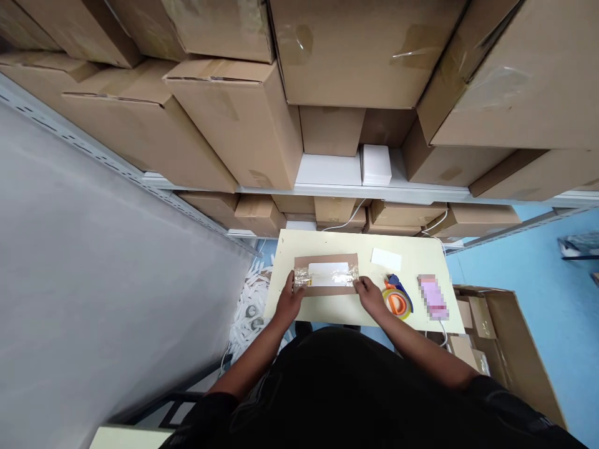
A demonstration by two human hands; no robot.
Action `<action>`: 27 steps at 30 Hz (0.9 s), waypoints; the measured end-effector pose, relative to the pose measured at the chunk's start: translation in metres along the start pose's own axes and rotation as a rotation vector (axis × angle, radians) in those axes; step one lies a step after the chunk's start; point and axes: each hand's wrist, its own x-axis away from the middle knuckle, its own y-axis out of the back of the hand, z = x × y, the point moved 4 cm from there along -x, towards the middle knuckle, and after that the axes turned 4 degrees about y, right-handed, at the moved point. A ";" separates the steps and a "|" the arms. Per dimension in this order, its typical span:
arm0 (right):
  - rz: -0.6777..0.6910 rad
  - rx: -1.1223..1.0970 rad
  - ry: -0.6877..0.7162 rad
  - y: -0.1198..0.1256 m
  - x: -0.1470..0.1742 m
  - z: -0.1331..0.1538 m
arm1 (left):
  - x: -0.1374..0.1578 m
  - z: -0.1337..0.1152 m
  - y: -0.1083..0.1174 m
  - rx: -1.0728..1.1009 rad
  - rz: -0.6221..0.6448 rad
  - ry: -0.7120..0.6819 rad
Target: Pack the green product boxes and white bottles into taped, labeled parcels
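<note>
A flat brown cardboard package (326, 258) lies across the small cream table (337, 310) in front of me. On its face is a white label (327, 269), with shiny clear tape running over it to both ends. My left hand (290, 299) grips the package's left end, thumb on the near side. At the right end, my right hand (370, 295) has its fingers closed on the edge. Just right of that hand sits a blue tape dispenser (395, 284) with an orange-cored roll of tape. A blank white slip (386, 259) rests behind it.
A pixelated pink-purple object (433, 298) lies at the table's right side. Shelves (327, 169) full of cardboard boxes (234, 118) rise beyond the table. White paper strips (248, 318) cover the floor at left. A large open carton (510, 337) holding smaller boxes stands at right.
</note>
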 end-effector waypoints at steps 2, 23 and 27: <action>-0.012 -0.004 -0.037 -0.002 0.022 -0.008 | -0.019 -0.008 0.001 -0.056 0.034 -0.046; -0.032 -0.061 -0.047 0.003 0.031 -0.002 | -0.025 -0.009 0.008 -0.114 0.080 -0.101; -0.027 -0.049 -0.064 0.006 0.031 -0.002 | -0.026 -0.014 0.009 -0.142 0.071 -0.121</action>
